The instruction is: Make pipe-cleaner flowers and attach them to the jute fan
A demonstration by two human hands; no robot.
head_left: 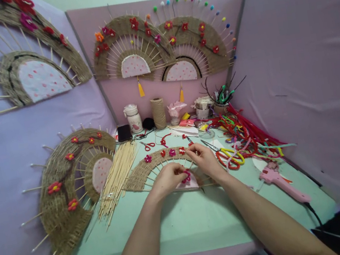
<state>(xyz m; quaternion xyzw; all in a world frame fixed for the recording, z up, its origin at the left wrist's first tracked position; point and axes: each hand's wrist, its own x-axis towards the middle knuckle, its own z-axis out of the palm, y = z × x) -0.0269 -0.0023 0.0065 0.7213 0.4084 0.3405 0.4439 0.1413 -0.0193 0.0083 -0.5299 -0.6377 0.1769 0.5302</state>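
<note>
A half-round fan of woven twine [138, 172] lies on the table, its sticks fanning out from a pale pink centre. Along its band sit several red and magenta pipe-cleaner flowers [148, 159]. Over the pink centre, my left hand [168, 179] is closed, its fingertips pinching a magenta pipe-cleaner flower [186, 176]. My right hand [206, 160] is pinched closed at the fan's upper band, its fingertips beside a red flower [182, 151]. Whatever those fingertips hold is too small to make out. The fan's right part is mostly hidden by my right hand and forearm.
Thin wooden sticks [116, 180] lie left, beside a finished fan [61, 198]. Small red scissors [147, 145] rest behind. At right are larger scissors [232, 158], a pile of pipe cleaners [242, 128] and a corded pink glue gun [284, 184]. A twine spool [158, 113] stands at the back.
</note>
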